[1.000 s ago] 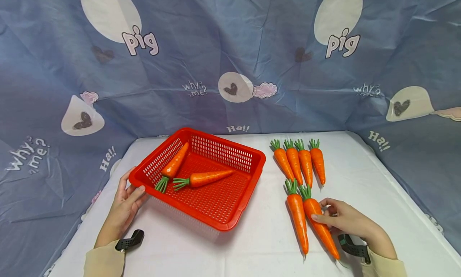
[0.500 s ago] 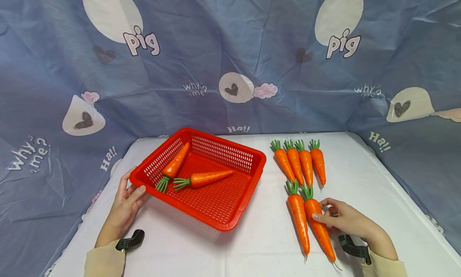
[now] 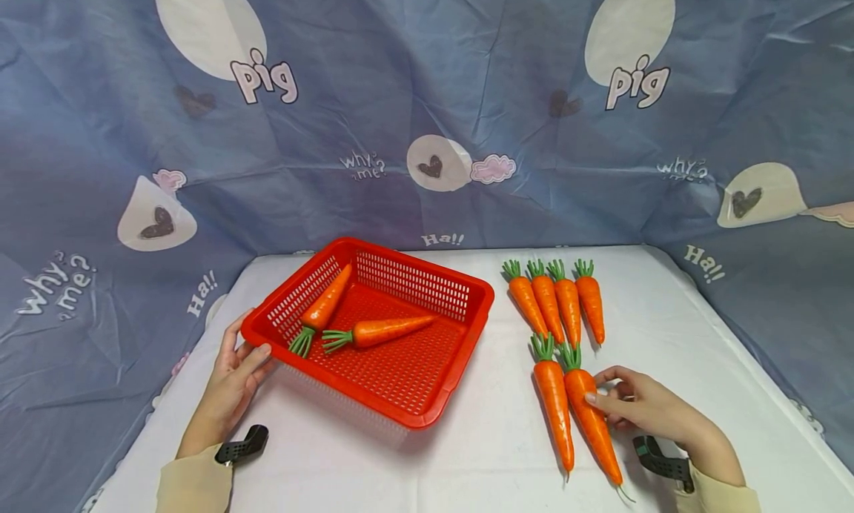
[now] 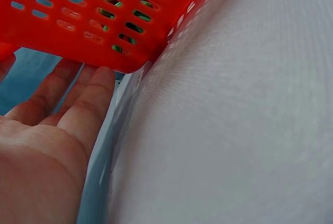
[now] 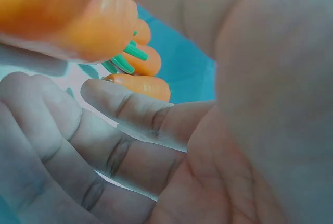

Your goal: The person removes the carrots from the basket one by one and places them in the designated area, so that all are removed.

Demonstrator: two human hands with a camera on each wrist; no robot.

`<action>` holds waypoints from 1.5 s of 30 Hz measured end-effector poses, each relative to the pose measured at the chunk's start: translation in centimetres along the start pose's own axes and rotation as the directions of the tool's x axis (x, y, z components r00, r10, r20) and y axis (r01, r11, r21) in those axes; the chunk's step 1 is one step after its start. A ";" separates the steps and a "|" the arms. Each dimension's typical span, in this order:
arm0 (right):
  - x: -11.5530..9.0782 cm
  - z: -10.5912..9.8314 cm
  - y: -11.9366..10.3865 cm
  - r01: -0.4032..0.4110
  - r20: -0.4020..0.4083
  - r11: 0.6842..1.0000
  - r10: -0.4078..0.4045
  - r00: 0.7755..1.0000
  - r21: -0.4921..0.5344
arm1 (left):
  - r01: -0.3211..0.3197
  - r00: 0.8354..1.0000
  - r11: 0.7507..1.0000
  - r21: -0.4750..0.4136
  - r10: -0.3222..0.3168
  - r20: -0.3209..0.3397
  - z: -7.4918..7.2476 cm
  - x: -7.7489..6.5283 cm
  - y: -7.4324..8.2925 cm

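Currently left hand [image 3: 230, 387] grips red basket [image 3: 347, 396] at its left corner. Right hand [image 3: 643, 408]: fingers unclenched, slack, thumb tip at front-row right carrot [image 3: 596, 428].

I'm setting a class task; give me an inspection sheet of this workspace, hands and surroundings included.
Surface: white cloth, lightly creased.
Job's things: red basket holding two carrots; to its right, four carrots in a back row and a front pair.
Clutter: nothing seen.
Left hand: holds the basket's left corner, thumb over the rim.
Right hand: beside the right front carrot, thumb at its edge; contact uncertain.
Cables: nothing seen.
Surroundings: blue printed sheet behind and at both sides; black wristbands on both wrists.
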State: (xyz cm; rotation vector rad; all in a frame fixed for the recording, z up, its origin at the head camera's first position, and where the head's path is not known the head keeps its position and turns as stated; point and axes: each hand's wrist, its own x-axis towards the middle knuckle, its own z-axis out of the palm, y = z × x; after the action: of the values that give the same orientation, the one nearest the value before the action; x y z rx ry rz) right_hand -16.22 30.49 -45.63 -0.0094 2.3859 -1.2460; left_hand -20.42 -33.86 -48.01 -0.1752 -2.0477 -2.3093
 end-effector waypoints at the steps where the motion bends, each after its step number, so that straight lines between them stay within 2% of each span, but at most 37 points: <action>1: 0.0 0.0 0.0 -0.001 -0.005 1.000 0.001 1.000 -0.002 | 0.003 1.000 1.000 0.003 -0.003 -0.001 0.0 0.0 0.0; 9: -0.6 -0.8 -0.8 0.012 -0.068 1.000 -0.014 0.998 -0.025 | 0.035 0.999 0.999 0.006 -0.035 -0.005 0.0 0.1 0.1; 13: -0.9 -1.3 -1.8 0.059 -0.128 0.996 -0.067 0.990 -0.061 | 0.035 0.999 0.999 -0.001 -0.035 -0.004 0.0 0.0 0.2; 20: -0.2 -2.3 -4.5 0.126 -0.187 0.971 -0.165 0.968 -0.205 | 0.024 1.000 1.000 0.007 -0.024 -0.002 0.0 0.2 0.3; 24: 1.0 -2.9 -6.5 0.186 -0.182 0.942 -0.243 0.953 -0.280 | 0.021 1.000 1.000 0.008 -0.021 0.001 0.0 0.2 0.3; 30: 2.4 -3.5 -9.6 0.271 -0.133 0.910 -0.325 0.936 -0.315 | 0.025 1.000 1.000 0.017 -0.025 -0.003 0.0 0.0 0.2; 37: 4.1 -3.7 -12.6 0.318 -0.123 0.871 -0.386 0.914 -0.373 | 0.030 1.000 0.999 0.019 -0.030 -0.010 0.0 0.0 0.3; 45: 6.6 -2.4 -15.9 0.351 -0.073 0.842 -0.415 0.907 -0.410 | 0.026 1.000 1.000 0.009 -0.026 -0.009 0.1 0.1 0.2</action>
State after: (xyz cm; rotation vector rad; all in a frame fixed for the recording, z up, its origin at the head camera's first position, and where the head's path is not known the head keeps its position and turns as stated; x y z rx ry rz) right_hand -26.19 21.58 -34.50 -0.5604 2.8345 -0.9288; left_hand -20.46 -33.82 -47.81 -0.1385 -2.0678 -2.3112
